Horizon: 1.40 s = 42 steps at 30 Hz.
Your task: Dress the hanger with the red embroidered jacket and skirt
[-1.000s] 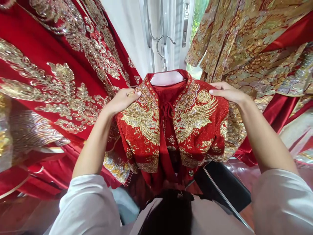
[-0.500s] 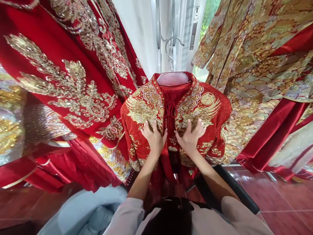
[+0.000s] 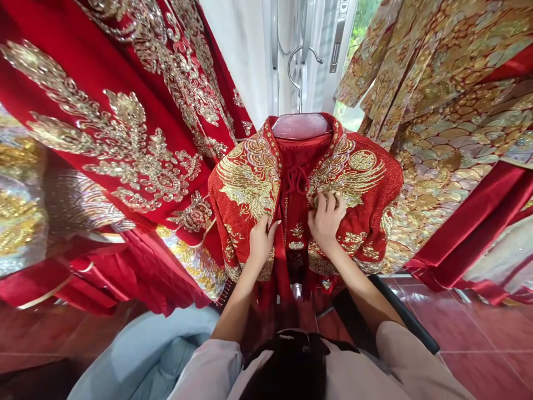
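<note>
Hanging red jacket (image 3: 268, 178), its front panels (image 3: 353, 189) against 2 hands (image 3: 260, 241) (image 3: 327, 219)

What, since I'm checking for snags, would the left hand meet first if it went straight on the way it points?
Probably the gold embroidery on the red jacket; the left hand seems to touch the jacket's front just below it, though depth is unclear.

We wear a pale greyish-pink shirt (image 3: 353, 375) | our sleeves (image 3: 212, 361): plain, soft, short, ending near the elbows | black patch (image 3: 287, 372) down our front, hair or cloth unclear
</note>
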{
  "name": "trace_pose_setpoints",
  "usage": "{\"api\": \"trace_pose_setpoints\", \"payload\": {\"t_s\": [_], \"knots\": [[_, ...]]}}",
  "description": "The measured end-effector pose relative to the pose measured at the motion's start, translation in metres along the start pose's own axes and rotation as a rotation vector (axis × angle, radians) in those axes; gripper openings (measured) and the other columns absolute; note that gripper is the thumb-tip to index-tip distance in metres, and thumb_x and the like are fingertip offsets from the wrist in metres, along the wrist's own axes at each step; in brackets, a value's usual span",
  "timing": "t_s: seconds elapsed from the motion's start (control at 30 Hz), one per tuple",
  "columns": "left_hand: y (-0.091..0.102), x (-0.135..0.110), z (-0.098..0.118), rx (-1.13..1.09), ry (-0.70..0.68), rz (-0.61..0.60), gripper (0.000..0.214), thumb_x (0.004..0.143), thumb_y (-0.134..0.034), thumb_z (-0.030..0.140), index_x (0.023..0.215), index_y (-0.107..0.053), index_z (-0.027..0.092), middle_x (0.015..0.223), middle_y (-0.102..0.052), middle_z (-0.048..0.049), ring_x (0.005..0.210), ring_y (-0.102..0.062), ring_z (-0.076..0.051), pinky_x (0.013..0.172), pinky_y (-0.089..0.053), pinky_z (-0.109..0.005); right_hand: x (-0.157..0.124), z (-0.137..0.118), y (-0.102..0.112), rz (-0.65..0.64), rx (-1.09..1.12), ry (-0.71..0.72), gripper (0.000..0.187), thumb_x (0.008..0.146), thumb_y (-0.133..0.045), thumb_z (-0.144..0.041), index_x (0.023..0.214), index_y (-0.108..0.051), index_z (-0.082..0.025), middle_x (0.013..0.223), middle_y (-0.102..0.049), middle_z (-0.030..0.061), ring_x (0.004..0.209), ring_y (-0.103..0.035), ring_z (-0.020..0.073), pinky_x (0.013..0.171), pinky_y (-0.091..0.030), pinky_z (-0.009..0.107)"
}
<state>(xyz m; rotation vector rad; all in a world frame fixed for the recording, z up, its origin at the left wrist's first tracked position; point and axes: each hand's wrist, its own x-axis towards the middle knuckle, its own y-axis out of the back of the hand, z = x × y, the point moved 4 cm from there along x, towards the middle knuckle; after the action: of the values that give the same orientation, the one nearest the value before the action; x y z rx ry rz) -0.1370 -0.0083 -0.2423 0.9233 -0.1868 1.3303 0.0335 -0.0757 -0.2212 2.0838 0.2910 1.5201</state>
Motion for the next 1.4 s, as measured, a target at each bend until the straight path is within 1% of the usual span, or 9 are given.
{"api": "trace_pose_setpoints", "payload": {"t_s": [0.17, 0.3, 0.5, 0.6, 0.87, 1.1, 1.2, 1.3, 1.4], "knots": [[0.011, -0.002, 0.001, -0.076, 0.014, -0.039, 0.022, 0.08, -0.048, 0.022, 0.065, -0.032, 0.021, 0.056, -0.031, 0.0068, 0.05, -0.031, -0.009, 0.053, -0.028, -0.02, 0.01, 0.014, 0.041, 0.012, 0.096, -0.062, 0.014, 0.074, -0.041, -0.015, 0.065, -0.051, -0.018, 0.07, -0.052, 0.0095, 0.082, -0.045, 0.0235, 0.075, -0.039, 0.036], [0.02, -0.003, 0.021, -0.023, 0.015, -0.076, 0.024, 0.068, -0.045, 0.016, 0.059, -0.024, 0.02, 0.053, -0.026, 0.0064, 0.049, -0.027, -0.009, 0.052, -0.025, -0.022, 0.004, -0.001, 0.072, -0.093, 0.463, -0.047, 0.017, 0.07, -0.036, -0.017, 0.056, -0.027, -0.022, 0.052, -0.034, 0.0009, 0.053, -0.032, 0.0144, 0.055, -0.029, 0.029], [0.009, 0.003, 0.084, -0.233, -0.115, -0.099, 0.028, 0.066, -0.044, 0.014, 0.055, -0.019, 0.02, 0.05, -0.02, 0.0055, 0.047, -0.022, -0.01, 0.049, -0.022, -0.025, 0.006, -0.035, 0.06, -0.336, 0.816, -0.024, 0.016, 0.071, -0.032, -0.022, 0.056, -0.028, -0.021, 0.049, -0.034, -0.0016, 0.047, -0.03, 0.0108, 0.051, -0.023, 0.026], [-0.011, 0.001, 0.088, -0.221, -0.147, -0.203, 0.029, 0.069, -0.047, 0.013, 0.056, -0.022, 0.02, 0.05, -0.028, 0.0045, 0.047, -0.029, -0.01, 0.05, -0.024, -0.024, 0.009, -0.03, 0.053, -0.363, 0.872, -0.063, 0.019, 0.072, -0.031, -0.025, 0.053, -0.03, -0.021, 0.047, -0.035, -0.0014, 0.047, -0.031, 0.0108, 0.05, -0.023, 0.026], [-0.047, 0.002, 0.031, 0.333, 0.046, -0.359, 0.012, 0.082, -0.047, 0.014, 0.083, -0.058, 0.019, 0.076, -0.066, -0.0066, 0.07, -0.061, -0.02, 0.059, -0.035, -0.027, 0.02, -0.036, 0.054, -0.355, 0.743, -0.084, 0.016, 0.069, -0.033, -0.022, 0.055, -0.025, -0.021, 0.048, -0.032, -0.0015, 0.048, -0.027, 0.0103, 0.053, -0.018, 0.027], [-0.037, -0.033, 0.035, 0.393, 0.121, -0.246, 0.018, 0.082, -0.044, 0.01, 0.087, -0.059, 0.019, 0.083, -0.067, -0.0082, 0.079, -0.065, -0.023, 0.065, -0.043, -0.028, 0.032, -0.054, 0.049, -0.19, 0.658, -0.202, 0.038, 0.082, -0.048, -0.042, 0.056, -0.03, -0.02, 0.048, -0.036, -0.0027, 0.049, -0.029, 0.0095, 0.053, -0.025, 0.025], [-0.04, -0.041, 0.044, 0.382, 0.116, -0.274, 0.021, 0.082, -0.042, 0.008, 0.088, -0.058, 0.02, 0.082, -0.066, -0.0092, 0.077, -0.065, -0.024, 0.064, -0.043, -0.03, 0.044, -0.06, 0.052, -0.176, 0.675, -0.128, 0.045, 0.089, -0.044, -0.048, 0.055, -0.035, -0.019, 0.048, -0.038, -0.0022, 0.048, -0.03, 0.0089, 0.053, -0.027, 0.024], [-0.034, -0.031, 0.054, 0.328, 0.07, -0.353, 0.023, 0.08, -0.043, 0.005, 0.092, -0.058, 0.02, 0.085, -0.066, -0.012, 0.073, -0.064, -0.024, 0.06, -0.042, -0.033, 0.057, -0.06, 0.047, -0.247, 0.563, -0.077, 0.044, 0.091, -0.042, -0.045, 0.056, -0.042, -0.019, 0.05, -0.044, -0.0002, 0.048, -0.034, 0.0101, 0.054, -0.026, 0.025], [0.001, 0.0, 0.065, 0.23, -0.023, -0.456, 0.005, 0.083, -0.054, 0.021, 0.079, -0.058, 0.022, 0.069, -0.063, -0.0049, 0.06, -0.059, -0.02, 0.055, -0.042, -0.031, 0.062, -0.05, 0.034, -0.363, 0.396, -0.095, 0.04, 0.089, -0.046, -0.042, 0.057, -0.048, -0.018, 0.053, -0.051, 0.0024, 0.049, -0.039, 0.0122, 0.055, -0.025, 0.026]]}}
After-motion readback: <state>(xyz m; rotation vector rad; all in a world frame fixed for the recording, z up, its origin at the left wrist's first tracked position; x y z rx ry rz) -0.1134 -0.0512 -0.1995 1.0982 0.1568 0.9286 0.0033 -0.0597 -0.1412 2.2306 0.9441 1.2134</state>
